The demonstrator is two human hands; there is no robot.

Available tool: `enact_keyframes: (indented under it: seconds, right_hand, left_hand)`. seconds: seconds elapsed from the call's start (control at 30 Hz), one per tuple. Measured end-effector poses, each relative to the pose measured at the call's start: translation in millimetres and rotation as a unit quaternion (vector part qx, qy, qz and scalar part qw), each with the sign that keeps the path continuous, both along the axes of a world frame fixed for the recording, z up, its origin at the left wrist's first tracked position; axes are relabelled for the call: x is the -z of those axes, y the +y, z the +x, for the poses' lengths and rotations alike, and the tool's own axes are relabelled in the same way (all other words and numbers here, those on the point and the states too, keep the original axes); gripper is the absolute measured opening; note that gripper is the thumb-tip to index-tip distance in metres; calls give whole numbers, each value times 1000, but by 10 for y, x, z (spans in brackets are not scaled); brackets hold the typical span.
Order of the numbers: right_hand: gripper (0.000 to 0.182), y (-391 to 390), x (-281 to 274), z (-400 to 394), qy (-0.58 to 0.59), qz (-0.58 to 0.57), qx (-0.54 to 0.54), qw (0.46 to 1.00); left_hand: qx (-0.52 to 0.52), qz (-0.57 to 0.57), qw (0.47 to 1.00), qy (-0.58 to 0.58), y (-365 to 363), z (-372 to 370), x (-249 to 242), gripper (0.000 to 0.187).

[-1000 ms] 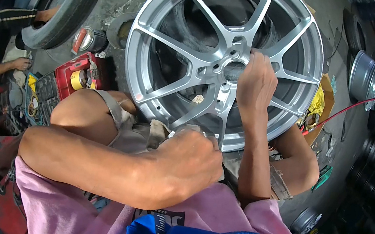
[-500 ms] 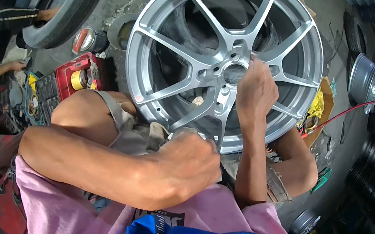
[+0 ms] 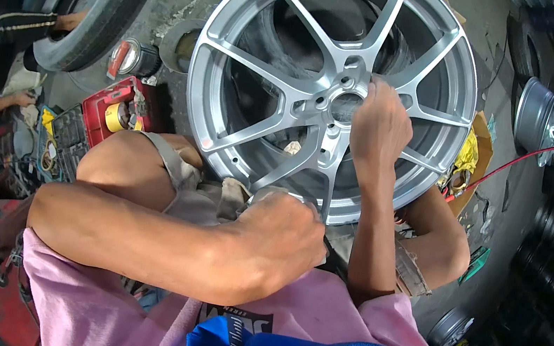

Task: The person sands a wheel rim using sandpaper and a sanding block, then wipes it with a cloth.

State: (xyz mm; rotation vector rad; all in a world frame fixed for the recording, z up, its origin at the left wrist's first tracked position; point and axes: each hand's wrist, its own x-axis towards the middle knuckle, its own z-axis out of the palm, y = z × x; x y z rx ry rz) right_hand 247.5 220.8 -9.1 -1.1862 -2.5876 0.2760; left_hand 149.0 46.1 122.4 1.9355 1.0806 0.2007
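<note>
A silver alloy wheel rim (image 3: 274,70) with split spokes leans in front of me, between my knees. My right hand (image 3: 383,121) is closed against the right side of its centre hub, fingertips bent down at the bore's edge. Slight motion blur and the hand itself hide whatever is between those fingers. At the rim's lower edge, my left hand (image 3: 282,234) forms a fist, knuckles up, close to my body. Its fingers are turned away, so what they hold cannot be seen. A greyish cloth edge (image 3: 234,194) shows just left of this fist.
At left are a red toolbox (image 3: 104,105), a paint can (image 3: 138,59) and a standing tyre (image 3: 112,12), with another person's arm (image 3: 21,27) nearby. A cardboard box (image 3: 482,149), a red hose (image 3: 542,152) and several stacked rims (image 3: 542,122) lie right.
My right hand shifts very slightly at the hub and blurs more. The left fist and forearm rise a little; the wheel rim stays in place.
</note>
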Motion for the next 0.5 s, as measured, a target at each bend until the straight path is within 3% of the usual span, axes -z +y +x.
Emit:
enact_keyframes:
  seconds: [0.07,0.17,0.23,0.4,0.47,0.5]
  right_hand:
    - [21,-13,-5,14,-7,-5,6,1000]
    - [22,39,3,-25,-5,1,1,1000]
    - [13,83,48,-50,17,51,-35,998]
    - [14,35,20,28,41,56,-40,997]
    - [16,76,19,-5,49,67,-50,995]
    - [17,96,-3,-30,23,47,-42,998]
  left_hand:
    - [31,-19,995,95,13,60,-18,22]
    - [12,72,997,15,-66,-41,22,20]
    - [11,43,998,45,-50,44,28,20]
    - [16,-1,996,87,-34,35,-2,21]
    - [-18,113,993,-3,-116,-64,8,20]
    - [-18,114,993,-2,-106,-36,19,20]
